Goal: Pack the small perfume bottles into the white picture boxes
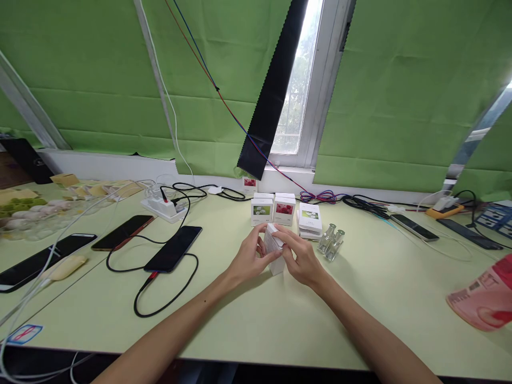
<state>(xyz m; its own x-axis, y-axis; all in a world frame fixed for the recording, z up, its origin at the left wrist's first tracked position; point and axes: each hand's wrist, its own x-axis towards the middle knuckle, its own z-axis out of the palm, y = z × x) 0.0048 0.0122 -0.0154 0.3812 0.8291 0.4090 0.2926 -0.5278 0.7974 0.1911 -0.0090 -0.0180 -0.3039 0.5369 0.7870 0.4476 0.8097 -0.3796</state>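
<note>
Beneath green blinds, pinching white box between left hand and right hand, with long axis near-upright, top toward twelve o'clock.

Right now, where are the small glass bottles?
In the head view, the small glass bottles are on the table, right of centre, just right of the right hand and beside the stacked white cartons.

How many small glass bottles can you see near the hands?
2: the left bottle and the right bottle, side by side, right of the stacked white boxes. Any inside the held box would be hidden.
</note>
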